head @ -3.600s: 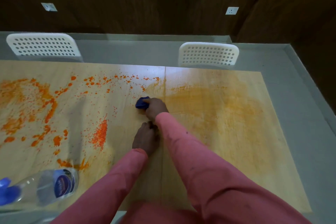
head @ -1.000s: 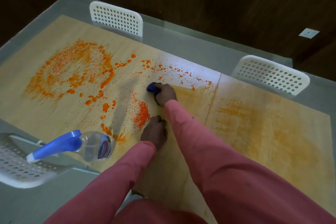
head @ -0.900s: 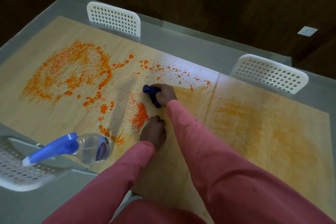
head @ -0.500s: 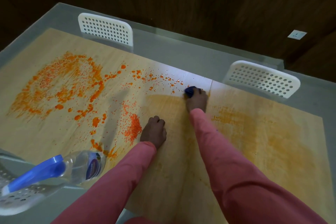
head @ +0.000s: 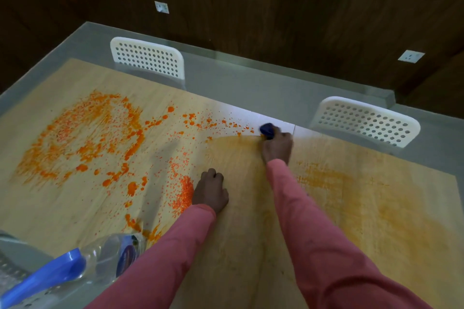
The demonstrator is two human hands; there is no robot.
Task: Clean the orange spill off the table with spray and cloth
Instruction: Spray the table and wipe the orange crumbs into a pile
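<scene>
Right hand [head: 277, 147] grips blue cloth [head: 266, 129] against the table [head: 238, 208].

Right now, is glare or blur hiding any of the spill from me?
Head view: a white glare patch on the table beside the blue cloth washes out the far droplets; the spray bottle at the near edge is blurred; a soft shadow crosses the orange spill, which otherwise reads clearly; the wall is dark.
</scene>
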